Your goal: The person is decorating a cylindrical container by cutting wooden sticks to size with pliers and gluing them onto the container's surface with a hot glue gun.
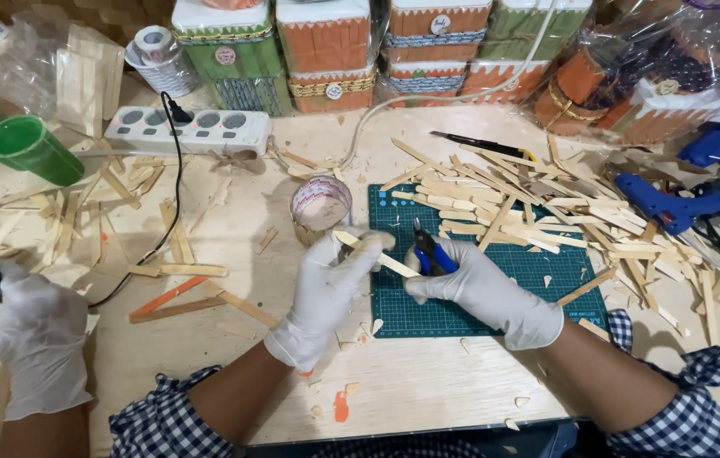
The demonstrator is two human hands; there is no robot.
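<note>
Both of my hands wear white gloves. My left hand (330, 284) pinches a pale wooden craft stick (387, 263) that slants down to the right. My right hand (470, 287) grips blue-handled cutting pliers (428, 250), whose jaws sit at the stick. Both hands hover over the left part of a green cutting mat (453, 314). A heap of similar wooden sticks (538, 212) covers the mat's far side and spreads to the right. A small stick-clad round cup (319, 208) stands just beyond my left hand.
Another person's gloved hand (25, 331) holds a dark object at the left edge. A white power strip (190, 129), green cups (25, 146), tape rolls (155, 42), two blue glue guns (669, 203), a black-and-yellow utility knife (483, 144) and stick-covered boxes (326, 51) at the back surround the workspace.
</note>
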